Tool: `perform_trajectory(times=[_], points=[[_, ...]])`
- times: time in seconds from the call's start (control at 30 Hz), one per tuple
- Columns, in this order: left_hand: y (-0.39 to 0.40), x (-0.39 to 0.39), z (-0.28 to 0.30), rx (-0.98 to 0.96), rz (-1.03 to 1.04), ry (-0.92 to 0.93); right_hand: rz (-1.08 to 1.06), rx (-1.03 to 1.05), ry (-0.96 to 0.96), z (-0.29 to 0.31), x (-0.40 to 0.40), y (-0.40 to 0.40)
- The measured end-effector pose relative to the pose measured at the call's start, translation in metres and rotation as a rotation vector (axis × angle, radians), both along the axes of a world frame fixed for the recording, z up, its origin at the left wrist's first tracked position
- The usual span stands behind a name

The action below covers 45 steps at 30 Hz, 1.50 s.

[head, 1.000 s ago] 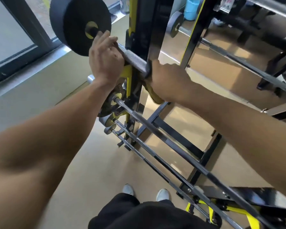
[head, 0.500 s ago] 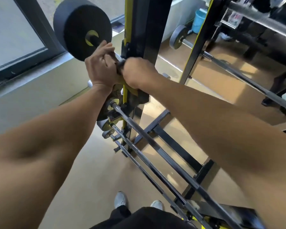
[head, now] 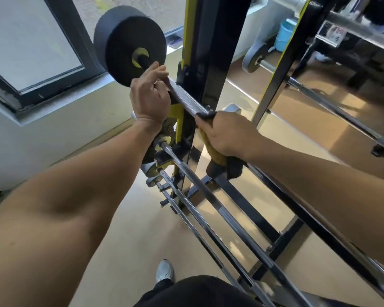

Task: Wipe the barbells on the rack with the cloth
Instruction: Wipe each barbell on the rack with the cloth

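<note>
Against the window, barbell (head: pixel 187 99) slants from upper left to lower right.

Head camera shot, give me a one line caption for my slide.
Left hand steadies the top barbell near its black weight plate while the right hand wipes it with a cloth.

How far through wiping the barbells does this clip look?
Early, likely. In hand: the left hand grips the top knurled steel barbell beside its black weight plate; the right hand grips a yellow-and-black cloth around that bar. Left: the three chrome bars below, untouched now. None looks visibly finished.
</note>
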State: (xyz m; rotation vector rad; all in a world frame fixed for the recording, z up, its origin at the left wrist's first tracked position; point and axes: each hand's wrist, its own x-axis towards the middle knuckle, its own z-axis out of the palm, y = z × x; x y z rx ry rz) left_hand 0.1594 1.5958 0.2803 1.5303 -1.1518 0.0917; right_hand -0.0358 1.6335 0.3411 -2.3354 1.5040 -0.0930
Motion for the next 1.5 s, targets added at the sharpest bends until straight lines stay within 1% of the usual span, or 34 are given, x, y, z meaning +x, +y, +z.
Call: perform_trajectory(times=[0.07,0.17,0.27,0.37,0.53,0.57,0.63,0.67,0.77,0.9,0.97,1.03,1.1,1.17,1.27,1.33,1.37,1.43,1.5], points=[[-0.002,0.002,0.0,0.0,-0.005,0.028,-0.028,-0.017,-0.022,-0.002,0.031,-0.018],[-0.004,0.006,-0.004,0.0,-0.02,0.032,-0.013,-0.074,-0.018,-0.003,0.075,-0.046],[-0.003,0.007,-0.005,-0.009,-0.04,0.013,-0.038,-0.12,-0.021,-0.005,0.092,-0.058],[-0.002,0.01,-0.003,-0.008,-0.036,0.009,0.025,-0.042,-0.009,-0.003,0.07,-0.047],[-0.001,0.004,-0.004,-0.034,-0.05,0.013,0.164,0.2,0.029,0.008,-0.026,0.0],[-0.001,0.003,-0.003,-0.036,-0.047,0.024,0.17,0.247,0.031,0.011,-0.037,0.008],[-0.003,0.003,-0.005,-0.046,-0.026,0.037,0.12,0.306,-0.027,0.015,-0.041,0.013],[-0.004,0.003,-0.006,-0.056,-0.021,0.037,0.105,0.287,-0.029,0.016,-0.036,0.011],[-0.005,0.0,-0.008,-0.093,-0.014,0.038,0.123,0.158,0.047,0.017,-0.011,0.002],[-0.003,0.001,-0.006,-0.116,-0.017,0.03,0.104,0.124,-0.055,0.016,0.038,-0.029],[-0.001,0.001,-0.004,-0.091,-0.038,0.042,0.055,0.115,-0.115,0.013,0.068,-0.044],[0.0,0.003,-0.003,-0.063,-0.062,0.046,0.004,0.12,-0.135,0.007,0.08,-0.053],[0.001,0.005,-0.002,-0.061,-0.049,0.011,0.048,0.154,-0.138,0.004,0.07,-0.051],[0.002,0.007,-0.002,-0.07,-0.042,-0.02,0.126,0.216,-0.132,0.002,0.04,-0.038],[-0.001,0.006,-0.003,-0.081,-0.033,-0.03,0.156,0.377,-0.077,0.007,-0.014,-0.016],[-0.006,0.008,-0.008,-0.107,-0.019,-0.02,0.144,0.415,-0.032,0.01,-0.032,-0.003],[-0.007,0.008,-0.011,-0.126,-0.015,-0.015,0.099,0.395,-0.051,0.01,-0.027,-0.002],[-0.008,0.008,-0.013,-0.151,0.0,-0.003,-0.003,0.234,-0.082,0.011,0.009,-0.017],[-0.009,0.008,-0.011,-0.132,-0.017,0.002,-0.021,0.099,-0.092,0.002,0.053,-0.041]])
